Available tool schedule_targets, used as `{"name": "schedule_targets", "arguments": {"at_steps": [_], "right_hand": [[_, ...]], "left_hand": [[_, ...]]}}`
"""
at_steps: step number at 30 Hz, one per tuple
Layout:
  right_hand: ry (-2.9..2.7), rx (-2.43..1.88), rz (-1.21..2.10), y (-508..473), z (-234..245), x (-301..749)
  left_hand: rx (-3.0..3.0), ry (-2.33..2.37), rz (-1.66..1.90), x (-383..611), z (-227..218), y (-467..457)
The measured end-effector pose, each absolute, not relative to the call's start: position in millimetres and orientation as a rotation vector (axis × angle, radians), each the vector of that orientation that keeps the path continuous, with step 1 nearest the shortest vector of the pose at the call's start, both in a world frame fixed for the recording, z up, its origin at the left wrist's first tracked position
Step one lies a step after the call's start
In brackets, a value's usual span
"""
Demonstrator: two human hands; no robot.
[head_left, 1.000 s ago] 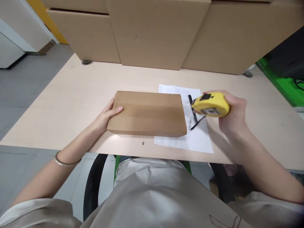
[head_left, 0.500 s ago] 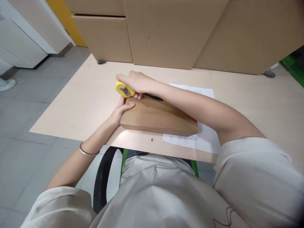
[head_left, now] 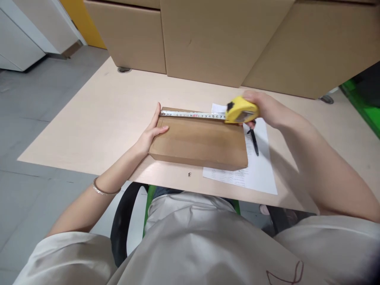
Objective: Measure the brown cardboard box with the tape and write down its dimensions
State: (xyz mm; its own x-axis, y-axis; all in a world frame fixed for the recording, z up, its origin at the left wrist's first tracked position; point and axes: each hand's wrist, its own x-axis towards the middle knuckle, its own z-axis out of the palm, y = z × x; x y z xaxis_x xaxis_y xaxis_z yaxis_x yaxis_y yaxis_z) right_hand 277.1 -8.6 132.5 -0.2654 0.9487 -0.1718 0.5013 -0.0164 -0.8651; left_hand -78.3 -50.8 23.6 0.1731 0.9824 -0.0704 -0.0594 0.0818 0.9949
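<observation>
A closed brown cardboard box [head_left: 202,142] lies flat on the desk, partly over a printed sheet [head_left: 261,174]. My left hand [head_left: 150,136] grips the box's left end, thumb on top and fingers along the side by the blade's end. My right hand [head_left: 259,105] is closed around a yellow tape measure [head_left: 242,110] above the box's far right corner. The metal tape blade [head_left: 192,115] stretches along the far part of the box top between both hands. A black pen [head_left: 253,141] sticks out below my right fingers, seemingly tucked in that hand.
Large cardboard boxes [head_left: 204,39] stand along the back of the pale desk [head_left: 77,118]. A small dark mark [head_left: 189,174] shows near the front edge. A black chair armrest [head_left: 124,225] sits below the desk at left.
My right hand has moved right with the tape measure, drawing the blade out along the box. The pen travelled with it. My left hand stays at the box's left end.
</observation>
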Motion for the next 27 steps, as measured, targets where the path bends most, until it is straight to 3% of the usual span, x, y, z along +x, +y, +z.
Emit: {"name": "schedule_targets", "arguments": {"at_steps": [5, 16, 27], "right_hand": [[-1.702, -1.616, 1.207, -23.4, 119.8, 336.7], [-1.653, -1.471, 1.213, -9.5, 86.6, 342.6], [-1.797, -1.308, 1.230, -13.5, 116.7, 316.4]], "left_hand": [[1.169, 1.128, 1.065, -77.1, 27.8, -53.1], [1.171, 1.109, 0.971, -75.5, 39.0, -57.6], [1.119, 1.064, 1.054, -81.0, 13.8, -51.5]]}}
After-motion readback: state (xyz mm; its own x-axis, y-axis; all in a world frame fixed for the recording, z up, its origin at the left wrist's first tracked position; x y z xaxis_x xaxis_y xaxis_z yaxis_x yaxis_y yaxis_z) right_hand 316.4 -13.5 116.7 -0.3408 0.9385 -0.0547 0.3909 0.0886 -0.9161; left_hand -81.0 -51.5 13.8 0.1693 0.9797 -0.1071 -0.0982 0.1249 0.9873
